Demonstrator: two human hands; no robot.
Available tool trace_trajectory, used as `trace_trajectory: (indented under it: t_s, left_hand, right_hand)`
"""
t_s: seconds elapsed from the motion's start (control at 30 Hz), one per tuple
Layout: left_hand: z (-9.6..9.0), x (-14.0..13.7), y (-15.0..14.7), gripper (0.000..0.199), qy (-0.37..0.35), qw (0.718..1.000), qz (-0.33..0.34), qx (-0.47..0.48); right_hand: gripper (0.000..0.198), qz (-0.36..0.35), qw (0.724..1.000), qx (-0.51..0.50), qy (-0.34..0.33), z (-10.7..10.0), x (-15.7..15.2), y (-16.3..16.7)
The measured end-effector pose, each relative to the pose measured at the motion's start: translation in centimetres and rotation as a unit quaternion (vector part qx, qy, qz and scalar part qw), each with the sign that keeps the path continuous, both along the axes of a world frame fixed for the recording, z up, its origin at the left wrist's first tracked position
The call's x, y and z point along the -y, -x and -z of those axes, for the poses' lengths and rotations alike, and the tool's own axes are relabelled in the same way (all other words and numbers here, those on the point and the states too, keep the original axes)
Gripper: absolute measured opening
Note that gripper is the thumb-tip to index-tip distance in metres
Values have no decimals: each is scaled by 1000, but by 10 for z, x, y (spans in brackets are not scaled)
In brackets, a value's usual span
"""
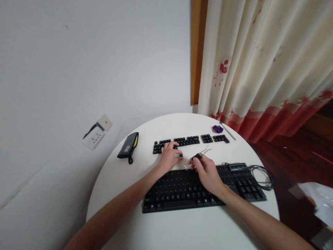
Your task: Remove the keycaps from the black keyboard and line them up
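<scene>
My left hand reaches over the rows of loose black keycaps, its fingers curled toward the thumb. A small black keycap shows at the thumb tip. My right hand is closed around a wire keycap puller with a black grip. Thin metal wire loops stick out of the puller on both sides of that hand. Beneath both hands lies a black keyboard. Its upper left rows are bare of keycaps, while the lower row and the number pad still carry theirs.
On the white round table, a black and yellow case lies at left. A purple crumpled cloth and a thin brush-like tool sit at the far right. A coiled cable hangs near the right edge. Wall and curtain stand behind.
</scene>
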State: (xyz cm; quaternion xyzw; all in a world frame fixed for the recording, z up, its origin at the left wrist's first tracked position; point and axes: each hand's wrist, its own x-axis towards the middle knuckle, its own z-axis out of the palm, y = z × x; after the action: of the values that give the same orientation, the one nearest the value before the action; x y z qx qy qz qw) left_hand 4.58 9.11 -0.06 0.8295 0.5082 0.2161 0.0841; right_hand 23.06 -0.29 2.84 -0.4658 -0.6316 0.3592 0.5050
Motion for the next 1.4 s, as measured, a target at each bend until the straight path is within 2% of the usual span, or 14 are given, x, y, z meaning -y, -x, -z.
trace_trajectory:
  t_s: [0.17,0.43,0.63,0.97,1.4]
  left_hand:
    - [1,-18,-4,14,-17,1000,-19,-18]
    - [1,-20,-9,37,-35,999,-39,-10]
    - [-3,-23,-10,41,-23,998,-58,-11]
    - [1,-30,-6,53,-47,996,-70,-19]
    - [-4,-28,-3,55,-40,995,-88,-21]
  right_hand:
    - [32,2,1000,5,-7,-1,0,-1]
    - [32,-2,1000,6,-9,1,0,-1]
    - [32,-3,1000,9,-6,1,0,-1]
    - [31,-3,1000,11,-6,-1,1,0]
    - [31,-6,1000,12,-7,-1,0,0]
